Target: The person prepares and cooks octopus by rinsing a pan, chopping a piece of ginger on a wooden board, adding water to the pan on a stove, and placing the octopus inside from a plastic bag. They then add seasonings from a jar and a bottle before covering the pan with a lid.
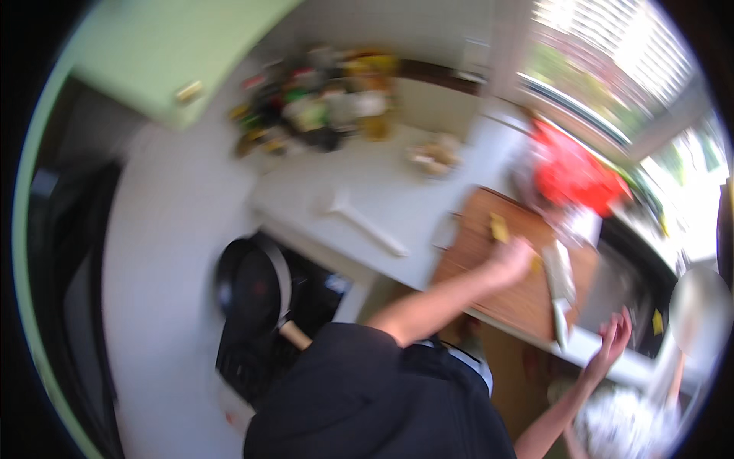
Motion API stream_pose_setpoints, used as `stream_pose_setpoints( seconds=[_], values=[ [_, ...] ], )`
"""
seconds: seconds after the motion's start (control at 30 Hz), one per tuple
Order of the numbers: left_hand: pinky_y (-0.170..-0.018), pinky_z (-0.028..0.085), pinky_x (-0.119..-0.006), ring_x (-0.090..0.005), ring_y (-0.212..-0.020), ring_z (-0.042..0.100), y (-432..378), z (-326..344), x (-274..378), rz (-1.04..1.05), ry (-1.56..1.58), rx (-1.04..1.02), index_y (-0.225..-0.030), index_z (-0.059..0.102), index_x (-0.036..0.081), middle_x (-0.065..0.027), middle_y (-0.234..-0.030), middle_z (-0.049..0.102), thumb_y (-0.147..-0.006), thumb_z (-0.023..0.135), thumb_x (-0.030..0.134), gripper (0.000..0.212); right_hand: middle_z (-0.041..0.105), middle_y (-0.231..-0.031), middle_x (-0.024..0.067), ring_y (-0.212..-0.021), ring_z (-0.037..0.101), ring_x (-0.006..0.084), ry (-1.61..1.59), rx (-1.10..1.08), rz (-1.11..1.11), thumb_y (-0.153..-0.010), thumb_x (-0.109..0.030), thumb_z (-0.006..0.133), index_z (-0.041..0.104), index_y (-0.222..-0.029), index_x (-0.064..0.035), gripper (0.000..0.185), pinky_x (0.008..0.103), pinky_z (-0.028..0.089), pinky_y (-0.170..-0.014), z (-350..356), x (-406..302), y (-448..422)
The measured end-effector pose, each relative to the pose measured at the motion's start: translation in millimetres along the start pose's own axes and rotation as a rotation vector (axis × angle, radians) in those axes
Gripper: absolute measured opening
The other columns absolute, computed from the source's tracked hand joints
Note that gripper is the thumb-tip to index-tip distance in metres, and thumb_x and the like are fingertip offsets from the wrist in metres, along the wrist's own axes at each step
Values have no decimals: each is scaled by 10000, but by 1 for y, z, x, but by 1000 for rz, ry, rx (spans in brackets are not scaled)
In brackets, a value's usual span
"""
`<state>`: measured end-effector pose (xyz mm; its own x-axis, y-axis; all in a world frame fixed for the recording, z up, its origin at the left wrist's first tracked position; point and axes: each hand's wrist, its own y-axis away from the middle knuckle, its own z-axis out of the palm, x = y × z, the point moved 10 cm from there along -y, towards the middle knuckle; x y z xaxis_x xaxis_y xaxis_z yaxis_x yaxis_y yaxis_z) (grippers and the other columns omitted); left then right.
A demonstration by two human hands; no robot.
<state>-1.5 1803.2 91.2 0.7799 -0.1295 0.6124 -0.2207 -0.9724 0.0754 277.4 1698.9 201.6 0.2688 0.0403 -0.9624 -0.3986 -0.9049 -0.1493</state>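
My left hand (pixel 512 263) reaches over a wooden cutting board (pixel 479 258), its fingers curled and blurred. Right beside the fingers is a small yellow piece (pixel 499 227); whether the hand grips anything cannot be made out. A cleaver-like knife (pixel 559 275) lies along the board's right part, its lower end reaching the front edge. My right hand (pixel 613 338) is raised near the sink's front edge, fingers apart and holding nothing. Beyond it, the dark sink (pixel 622 269) has another yellow piece (pixel 658 322) at its near side.
A red plastic bag (pixel 576 169) lies behind the board. A long white utensil (pixel 370 228) rests on the counter (pixel 298 195), with clustered bottles (pixel 321 103) and a small heap (pixel 434 155) behind. Left is a frying pan (pixel 255 281) on a black cooktop (pixel 324 287). Another person (pixel 625 421) stands at right.
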Motion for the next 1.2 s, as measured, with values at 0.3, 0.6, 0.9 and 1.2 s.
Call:
stream_pose_setpoints(
  seconds=[0.3,0.6,0.9,1.2],
  values=[
    [-640,492,-286,-130,-706,632,284,-212,-149,-866,292,519,-951,673,24,-101,-810,682,-830,668,187,204,568,-975,21,-720,502,64,142,-381,207,-944,-156,514,557,-1176,-56,257,186,399,-601,71,145,-6],
    [-609,532,-394,-287,-672,672,578,-235,-426,-1395,97,338,-876,655,12,-154,-752,672,-833,626,228,222,568,-965,3,-727,514,52,262,-553,186,-937,-194,535,579,-1141,-71,242,179,395,-601,118,127,-37],
    [-973,401,-433,-350,-1179,488,484,-389,-345,-1192,-521,430,-1234,525,29,-206,-1248,528,-832,610,409,560,607,-995,29,-768,565,82,306,-342,299,-928,-156,523,580,-1146,-54,246,207,452,-617,49,123,-22],
    [-591,441,-259,-143,-634,524,219,-297,-96,-343,77,285,-1169,580,61,-69,-964,605,-835,580,20,336,600,-877,57,-729,575,121,301,-313,130,-874,-85,575,596,-1031,-23,170,261,487,-647,104,63,-14]
  ],
)
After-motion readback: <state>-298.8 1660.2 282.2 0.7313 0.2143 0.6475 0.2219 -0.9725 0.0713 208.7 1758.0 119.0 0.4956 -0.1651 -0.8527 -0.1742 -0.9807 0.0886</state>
